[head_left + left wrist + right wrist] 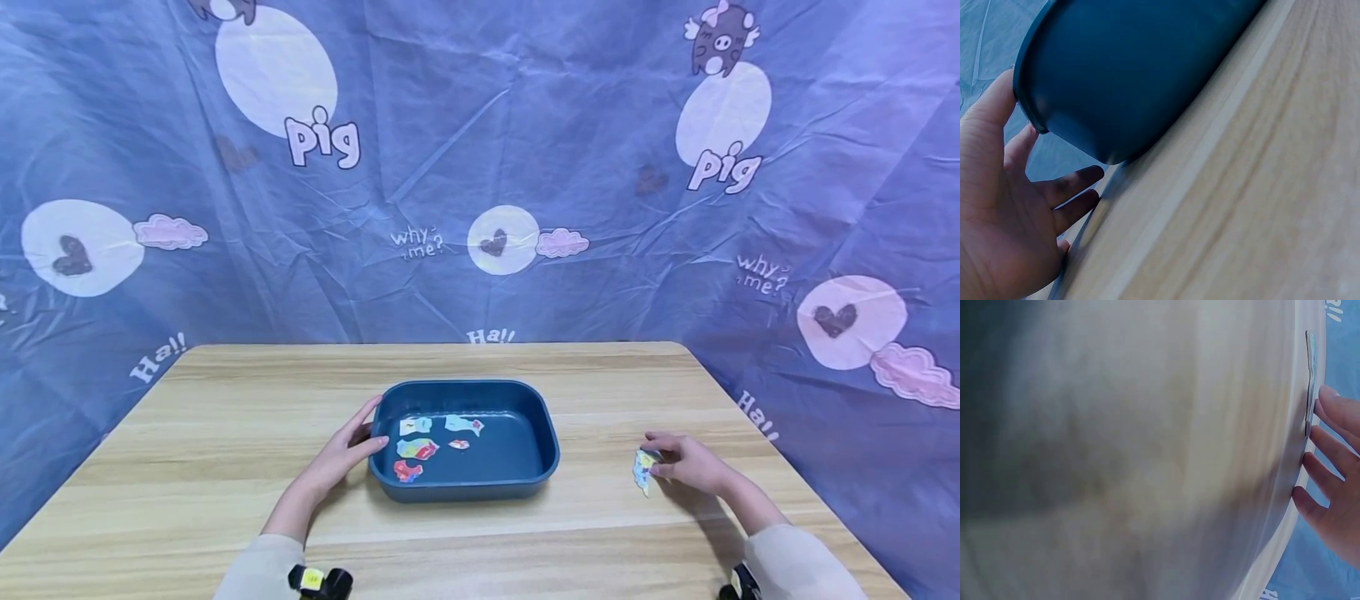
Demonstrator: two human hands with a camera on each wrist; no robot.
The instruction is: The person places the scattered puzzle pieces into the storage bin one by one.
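A dark blue rectangular tray (480,493) stands on the table, and several small printed puzzle pieces (417,449) lie in its left half. My left hand (337,460) holds the tray's left end, its thumb over the rim. In the left wrist view, the left hand's (1016,206) thumb and index finger meet the rim; the other fingers stretch beneath it. Off to the tray's right, my right hand (690,464) pinches a light-blue and yellow puzzle piece (642,475) at its edge. The right wrist view shows this puzzle piece (1309,381) edge-on beside the fingertips.
The light wooden table (465,550) reaches back to a blue printed curtain (420,167) with pig and heart pictures. More of this cloth hangs past both side edges. Bare wood lies between the tray and my right hand.
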